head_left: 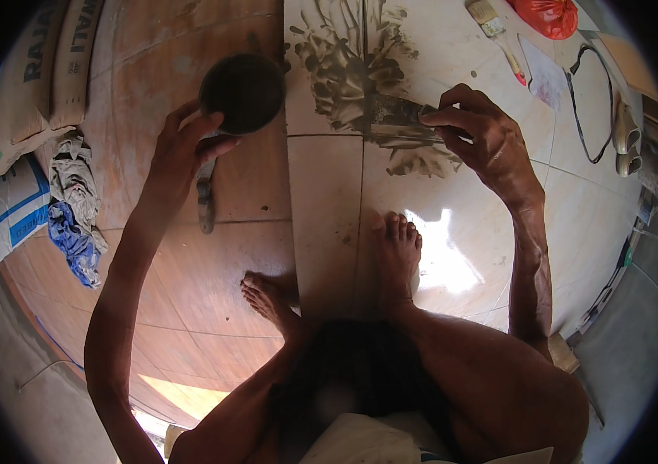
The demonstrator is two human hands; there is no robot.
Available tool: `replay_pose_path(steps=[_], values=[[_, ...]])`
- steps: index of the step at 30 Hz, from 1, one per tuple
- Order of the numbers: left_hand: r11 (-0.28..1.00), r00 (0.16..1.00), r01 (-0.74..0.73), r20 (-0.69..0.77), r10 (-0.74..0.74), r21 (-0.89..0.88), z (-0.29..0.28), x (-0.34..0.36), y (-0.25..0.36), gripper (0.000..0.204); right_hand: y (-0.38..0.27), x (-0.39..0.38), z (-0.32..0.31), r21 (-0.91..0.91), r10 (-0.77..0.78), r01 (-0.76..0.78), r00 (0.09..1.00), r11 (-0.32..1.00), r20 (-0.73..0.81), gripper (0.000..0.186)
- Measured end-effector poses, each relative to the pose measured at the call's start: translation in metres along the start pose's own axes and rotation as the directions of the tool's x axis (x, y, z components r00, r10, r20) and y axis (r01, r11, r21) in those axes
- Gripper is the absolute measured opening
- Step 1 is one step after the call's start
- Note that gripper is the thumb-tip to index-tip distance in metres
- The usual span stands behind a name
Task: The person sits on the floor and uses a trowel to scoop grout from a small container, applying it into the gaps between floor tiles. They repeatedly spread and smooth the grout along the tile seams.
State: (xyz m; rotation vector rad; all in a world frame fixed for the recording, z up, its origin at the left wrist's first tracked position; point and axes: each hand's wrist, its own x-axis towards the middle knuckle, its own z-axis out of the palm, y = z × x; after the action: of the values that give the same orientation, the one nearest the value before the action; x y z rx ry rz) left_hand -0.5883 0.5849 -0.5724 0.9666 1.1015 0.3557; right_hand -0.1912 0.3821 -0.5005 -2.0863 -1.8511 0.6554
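My left hand [188, 143] is closed on the rim of a dark round bowl [242, 94], thumb on the near edge; its inside is too dark to make out. My right hand [477, 127] pinches the end of a dark flat scraper [397, 113], which lies against the pale tile floor [327, 182]. Around the blade, grey-brown paste [360, 69] is smeared over the tiles and their joints. Below the bowl, a tool with a dark handle [205, 205] rests on the brown tiles, its upper part hidden by my left hand.
Stacked brown sacks [42, 77], a white and blue bag [5, 216] and crumpled cloths [73, 201] lie at the left. A paintbrush [493, 29], a red plastic bag [549, 17], a black strap [588, 104] and shoes [626, 135] are at the far right. My bare feet stand between my arms.
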Motion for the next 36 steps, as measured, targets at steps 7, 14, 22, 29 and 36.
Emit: replay_pose_path(steps=[7,14,22,29,36], values=[[1.0,1.0,-0.013,0.006,0.013,-0.001,0.005,0.001,-0.001,0.07,0.049,0.01,-0.04,0.057,0.121,-0.122,0.993,0.991,0.011,0.025],[0.996,0.996,-0.068,0.066,0.065,0.052,0.002,0.0,0.0,0.073,0.055,0.048,-0.038,0.156,-0.048,0.039,0.997,0.987,0.059,0.021],[0.998,0.999,-0.025,0.023,0.023,0.064,0.026,0.004,0.009,0.077,0.043,0.058,-0.031,0.177,-0.07,0.058,0.996,0.983,0.061,0.019],[0.97,0.995,-0.097,0.011,0.097,0.225,0.07,0.009,0.031,0.089,0.06,0.026,-0.036,0.321,0.001,-0.001,1.0,0.947,0.0,0.025],[0.911,0.984,-0.176,0.054,0.169,0.373,0.099,0.018,0.044,0.097,0.062,0.004,-0.04,0.355,0.092,-0.098,0.995,0.93,0.033,0.027]])
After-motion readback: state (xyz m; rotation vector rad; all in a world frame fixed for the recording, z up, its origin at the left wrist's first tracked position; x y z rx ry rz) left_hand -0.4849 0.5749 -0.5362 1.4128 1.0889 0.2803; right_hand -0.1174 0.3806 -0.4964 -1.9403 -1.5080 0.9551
